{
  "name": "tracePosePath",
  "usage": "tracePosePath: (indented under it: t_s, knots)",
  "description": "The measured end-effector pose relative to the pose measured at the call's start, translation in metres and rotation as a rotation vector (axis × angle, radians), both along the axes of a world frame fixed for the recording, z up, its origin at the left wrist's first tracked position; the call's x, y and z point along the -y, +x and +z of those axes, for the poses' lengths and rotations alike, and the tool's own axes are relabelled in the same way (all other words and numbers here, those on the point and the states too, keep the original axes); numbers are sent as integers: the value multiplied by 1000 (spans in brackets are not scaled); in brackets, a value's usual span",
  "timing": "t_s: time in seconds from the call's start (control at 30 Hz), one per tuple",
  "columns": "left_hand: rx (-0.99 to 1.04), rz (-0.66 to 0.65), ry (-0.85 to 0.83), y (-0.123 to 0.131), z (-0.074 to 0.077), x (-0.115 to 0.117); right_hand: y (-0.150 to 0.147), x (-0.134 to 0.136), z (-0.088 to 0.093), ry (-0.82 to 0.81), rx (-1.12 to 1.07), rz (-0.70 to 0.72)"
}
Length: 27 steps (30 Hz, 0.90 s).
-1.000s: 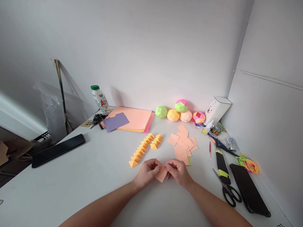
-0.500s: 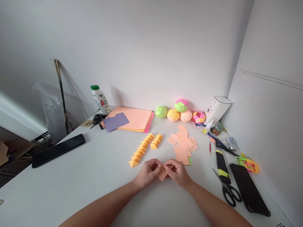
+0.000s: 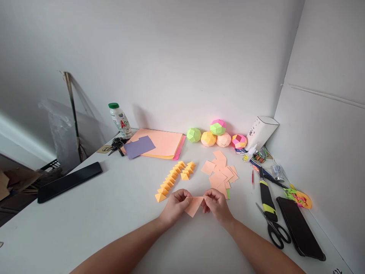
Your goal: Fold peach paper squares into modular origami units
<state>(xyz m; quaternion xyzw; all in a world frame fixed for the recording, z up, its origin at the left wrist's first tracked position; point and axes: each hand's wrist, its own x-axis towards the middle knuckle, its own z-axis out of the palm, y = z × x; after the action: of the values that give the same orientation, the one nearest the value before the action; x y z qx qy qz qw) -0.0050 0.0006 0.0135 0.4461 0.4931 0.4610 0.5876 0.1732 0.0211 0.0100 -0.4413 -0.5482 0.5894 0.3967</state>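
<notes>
A small peach piece of paper (image 3: 194, 206) is held up between my two hands, one corner pointing down toward me. My left hand (image 3: 176, 207) pinches its left side between thumb and fingers. At the upper right corner, the thumb and fingertips of my right hand (image 3: 217, 205) grip the paper. Just beyond my hands lies a loose pile of peach paper squares (image 3: 219, 178), a green edge peeking out beneath. Left of that pile, folded orange paper pieces (image 3: 169, 183) stand in a long row, with a shorter row of orange pieces (image 3: 187, 172) beside it.
Faceted paper balls (image 3: 208, 139) sit against the wall. Peach sheets (image 3: 164, 142) and a purple paper (image 3: 139, 147) lie by a white bottle (image 3: 121, 121). On the right are scissors (image 3: 275, 230), a utility knife (image 3: 267, 199), a black phone (image 3: 300, 228) and a glue bottle (image 3: 249, 153).
My hands have moved slightly apart, the right one shifting to the right. More of the peach paper now shows, its top edge stretched between them.
</notes>
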Motion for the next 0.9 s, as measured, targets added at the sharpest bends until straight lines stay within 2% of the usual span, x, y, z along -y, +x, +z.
tracePosePath:
  t_s: [0.13, 0.33, 0.53, 0.7, 0.9]
  knots:
    - [29, 37, 15, -2, -4, -1, 0, -2, 1, -5, -90, -34]
    - [50, -36, -20, 1, 2, 0, -1, 0, 3, 54, 11, 120]
    - [90, 26, -36, 3, 4, 1, 1, -1, -3, 61, 25, 64]
    - [165, 65, -39, 3, 4, 1, 0, -1, -1, 73, 27, 23]
    - [158, -10, -45, 4, 5, 2, -1, -1, -2, 97, 21, 4]
